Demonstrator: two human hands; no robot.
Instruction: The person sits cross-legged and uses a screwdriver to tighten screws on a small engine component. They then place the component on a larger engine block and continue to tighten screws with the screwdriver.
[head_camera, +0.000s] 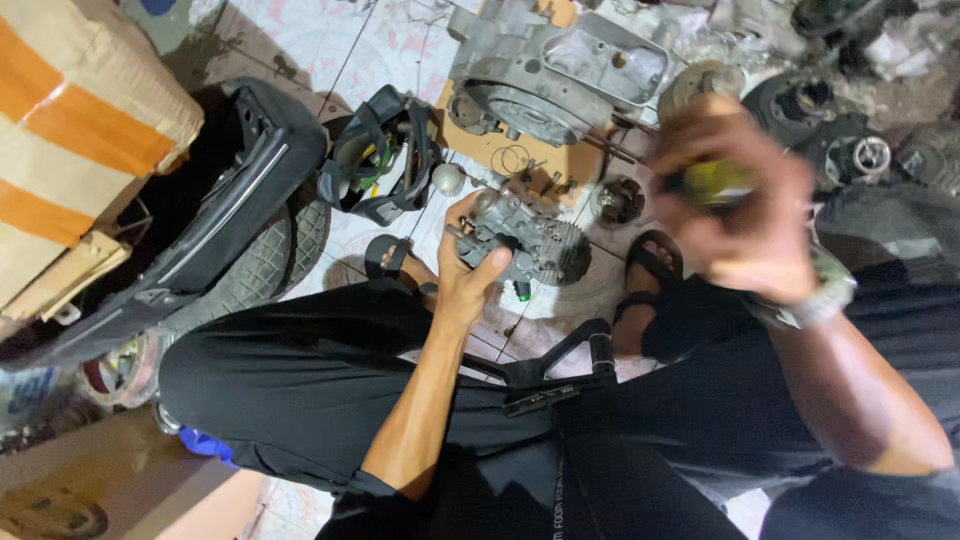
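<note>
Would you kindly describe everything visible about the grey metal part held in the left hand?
The grey cast-metal carburettor-like part is blocky, with a round dark opening at its right end and small fittings on top. It looks dull and grimy. The left hand grips its left side, holding it above the tiled floor.

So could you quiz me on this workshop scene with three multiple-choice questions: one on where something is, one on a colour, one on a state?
1. Where is the carburetor?
A. In the left hand, above the floor between the sandalled feet
B. On the cardboard box
C. Inside the engine casing

2. What colour is the handle of the tool in the right hand?
A. Red
B. Yellow-green
C. White

3. What is the state of the right hand?
A. Lying flat on the floor
B. Open and empty
C. Closed round the tool, motion-blurred

Answers: 1 A, the fingers wrap its metal body. 2 B, yellow-green shows between the fingers. 3 C, the fist grips the handle and looks smeared.
</note>
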